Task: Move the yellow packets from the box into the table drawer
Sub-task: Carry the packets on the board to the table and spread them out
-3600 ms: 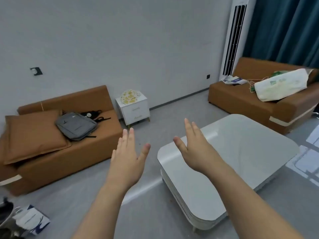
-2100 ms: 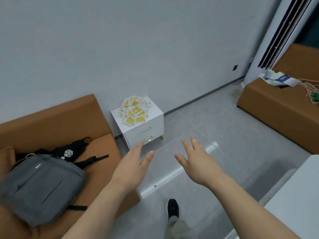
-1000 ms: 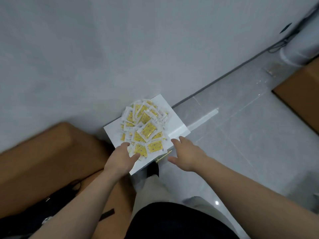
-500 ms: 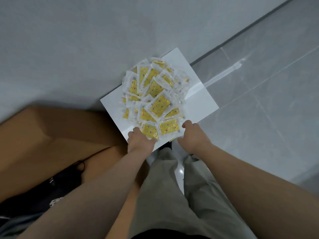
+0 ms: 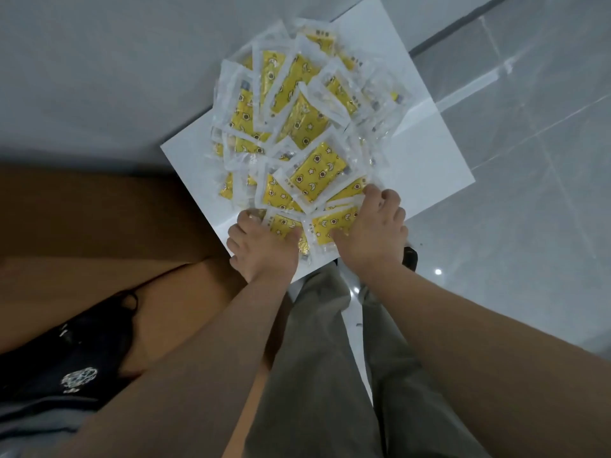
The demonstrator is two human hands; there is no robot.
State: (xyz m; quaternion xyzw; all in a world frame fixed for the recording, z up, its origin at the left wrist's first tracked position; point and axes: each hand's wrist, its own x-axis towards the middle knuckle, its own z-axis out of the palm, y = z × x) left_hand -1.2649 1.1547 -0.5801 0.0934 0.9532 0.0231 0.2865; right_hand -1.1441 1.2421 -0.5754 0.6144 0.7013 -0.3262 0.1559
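A heap of yellow packets [image 5: 314, 127] in clear wrappers lies on the white top of a small bedside table [image 5: 433, 153]. I look straight down on it, so its drawer fronts are hidden. My left hand [image 5: 264, 249] is at the near left edge of the heap, fingers curled down and thumb laid over a packet [image 5: 284, 224]. My right hand [image 5: 373, 229] is at the near right edge, fingers curled into the packets and thumb on another packet [image 5: 325, 224]. No box is in view.
A brown sofa [image 5: 99, 226] stands against the table's left side, with a black item [image 5: 76, 361] and a grey bag [image 5: 29, 421] on it. Grey wall [image 5: 115, 61] is behind, tiled floor [image 5: 529, 226] to the right. My legs [image 5: 317, 375] are below.
I walked from the coffee table to the bedside table and leaned over it. Both hands moved from the table's front edge onto the near packets and curled.
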